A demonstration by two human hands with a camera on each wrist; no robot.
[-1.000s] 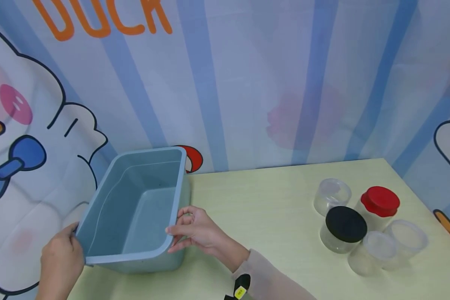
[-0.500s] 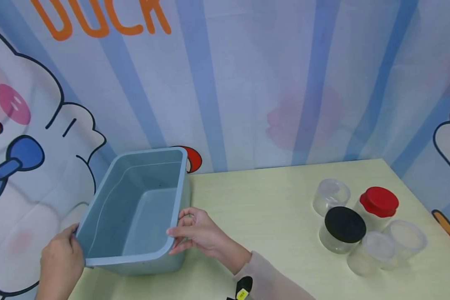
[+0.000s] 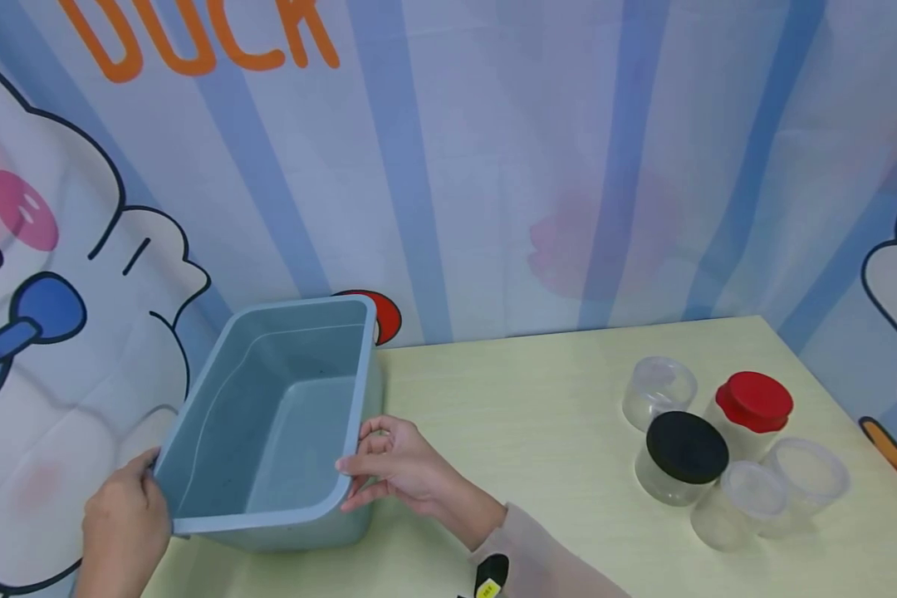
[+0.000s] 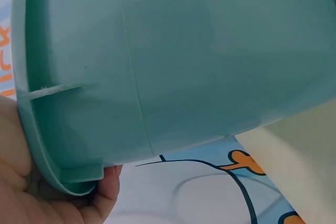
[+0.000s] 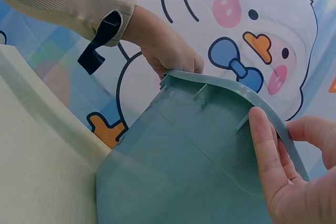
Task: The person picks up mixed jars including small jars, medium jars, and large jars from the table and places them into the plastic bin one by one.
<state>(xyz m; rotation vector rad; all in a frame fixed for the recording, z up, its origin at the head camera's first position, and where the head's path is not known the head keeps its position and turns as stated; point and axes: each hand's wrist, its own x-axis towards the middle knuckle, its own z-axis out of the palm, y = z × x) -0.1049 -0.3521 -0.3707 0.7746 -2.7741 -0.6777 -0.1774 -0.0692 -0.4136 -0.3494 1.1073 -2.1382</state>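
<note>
A blue-grey plastic basin (image 3: 291,399), deep and rectangular with nothing inside, sits at the table's left end. My left hand (image 3: 127,515) grips its rim at the near left corner; in the left wrist view the fingers (image 4: 109,190) curl under the rim. At the near right corner my right hand (image 3: 399,465) pinches the rim, thumb on top and the fingers (image 5: 265,150) beneath against the outer wall. The right wrist view shows both hands on the basin's rim.
On the right of the pale table (image 3: 508,415) stands a group of clear jars: one with a black lid (image 3: 686,447), one with a red lid (image 3: 755,401), and several others, such as a pale-topped jar (image 3: 740,502). A cartoon-print cloth (image 3: 493,166) hangs behind.
Both hands keep their hold on the basin. The basin and hands have shifted only very slightly right in the head view, while the jars appear slightly further left.
</note>
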